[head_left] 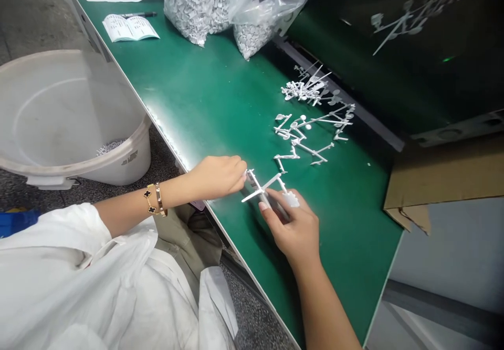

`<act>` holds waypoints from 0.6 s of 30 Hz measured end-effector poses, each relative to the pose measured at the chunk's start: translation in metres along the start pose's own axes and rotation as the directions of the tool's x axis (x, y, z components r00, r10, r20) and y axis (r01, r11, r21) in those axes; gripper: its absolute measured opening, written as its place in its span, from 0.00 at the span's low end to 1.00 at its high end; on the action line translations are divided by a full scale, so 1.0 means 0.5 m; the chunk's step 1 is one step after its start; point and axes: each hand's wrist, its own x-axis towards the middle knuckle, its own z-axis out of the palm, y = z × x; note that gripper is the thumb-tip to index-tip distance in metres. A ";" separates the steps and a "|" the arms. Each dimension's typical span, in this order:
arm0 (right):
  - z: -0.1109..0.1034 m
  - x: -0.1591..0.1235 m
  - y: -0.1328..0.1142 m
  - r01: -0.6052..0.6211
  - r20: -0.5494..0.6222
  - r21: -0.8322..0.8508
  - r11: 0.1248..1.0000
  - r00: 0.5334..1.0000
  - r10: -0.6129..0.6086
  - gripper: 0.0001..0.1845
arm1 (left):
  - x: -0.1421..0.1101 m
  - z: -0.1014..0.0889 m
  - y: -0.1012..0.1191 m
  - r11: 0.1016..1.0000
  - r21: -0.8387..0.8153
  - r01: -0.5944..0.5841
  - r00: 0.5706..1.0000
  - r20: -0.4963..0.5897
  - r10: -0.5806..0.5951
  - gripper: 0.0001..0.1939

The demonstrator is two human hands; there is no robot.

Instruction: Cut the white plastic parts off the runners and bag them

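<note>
A white plastic sprue [261, 189], cross-shaped with side branches, is between my hands just above the green tabletop. My left hand [226, 177] is closed, its fingertips pinched at the sprue's left end. A gold bracelet is on that wrist. My right hand [296, 226] is closed around a slim grey tool [279, 207], whose exact kind I cannot make out. The tool lies under the sprue and points toward my left fingers. A flat white piece [291, 199] on a sprue branch rests over my right fingers.
More white sprues [303, 135] lie behind my hands, with a heap [305, 88] beside the dark glossy panel [378, 51]. Bags of white parts [192, 9] and an open booklet [130, 28] are farther back. A white tub [129, 156] stands left; a cardboard box [444, 171] is right.
</note>
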 end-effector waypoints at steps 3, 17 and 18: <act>0.002 0.002 0.003 0.006 -0.014 -0.003 1.000 1.000 -0.006 0.13 | 0.002 -0.002 0.001 1.000 0.010 0.004 1.000 0.013 -0.004 0.17; 0.014 0.009 0.011 -0.103 -0.073 -0.066 0.992 0.992 0.098 0.16 | 0.040 0.004 0.003 0.994 -0.014 0.109 0.992 0.072 -0.108 0.16; 0.016 0.010 0.013 -0.142 -0.084 -0.077 0.987 0.987 0.135 0.17 | 0.043 0.004 0.004 0.992 -0.022 0.126 0.989 0.076 -0.124 0.16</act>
